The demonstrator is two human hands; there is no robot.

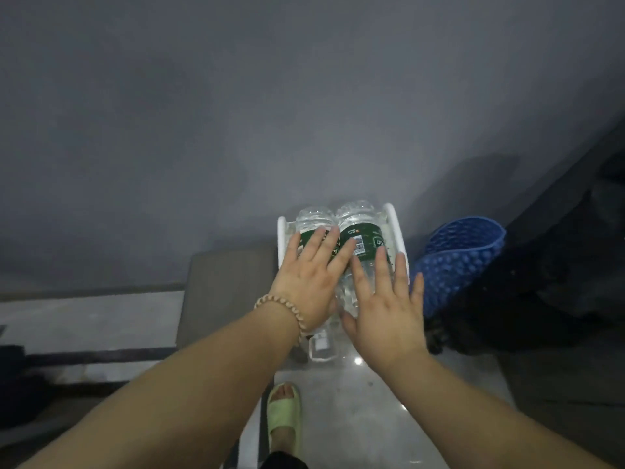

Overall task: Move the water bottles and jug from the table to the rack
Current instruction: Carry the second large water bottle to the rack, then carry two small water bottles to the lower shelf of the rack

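Note:
Two clear water bottles with green labels lie side by side in a white rack (396, 228) on the floor by the grey wall. My left hand (313, 279), with a bead bracelet at the wrist, rests flat on the left bottle (311, 220), fingers spread. My right hand (385, 306) lies flat on the right bottle (367, 231), fingers apart. Neither hand is closed around a bottle. The bottles' cap ends point toward me; one white cap (320, 343) shows below my left wrist. No jug is in view.
A blue knobbly mat (463, 258) leans just right of the rack, with dark objects (541, 299) beyond it. A grey-brown block (226, 289) sits left of the rack. My foot in a green slipper (283, 414) stands on the glossy floor below.

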